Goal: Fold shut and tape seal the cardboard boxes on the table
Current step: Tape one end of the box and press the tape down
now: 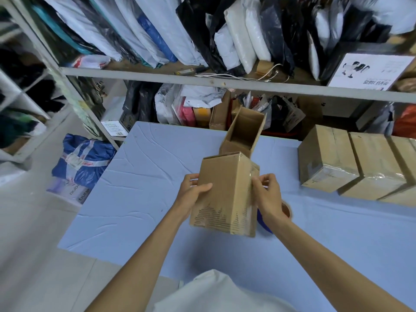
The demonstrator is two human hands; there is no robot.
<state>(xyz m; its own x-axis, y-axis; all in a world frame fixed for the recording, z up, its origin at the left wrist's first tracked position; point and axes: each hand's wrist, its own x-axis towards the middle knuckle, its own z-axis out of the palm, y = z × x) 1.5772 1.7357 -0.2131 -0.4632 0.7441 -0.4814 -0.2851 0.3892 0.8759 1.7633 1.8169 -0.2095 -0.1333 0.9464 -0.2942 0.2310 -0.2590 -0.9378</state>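
A parcel-packing stockroom: metal shelves (144, 74) crammed with poly mailer bags (238, 41), taped cardboard boxes (351, 163) along the table's (135, 176) right edge.

The person wears a pale cream top of soft, plain cloth (216, 293), seen only as a rounded fold at the bottom edge of the view. Both forearms (144, 255) are uncovered along their whole visible length, up to the left hand (193, 193) and the right hand (269, 195).

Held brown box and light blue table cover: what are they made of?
Brown box: corrugated cardboard, matte; torn patches expose ribbed fluting. Glossy clear tape, probably plastic, runs down its right edge. Light blue table cover: likely thin fabric, matte, with creases.
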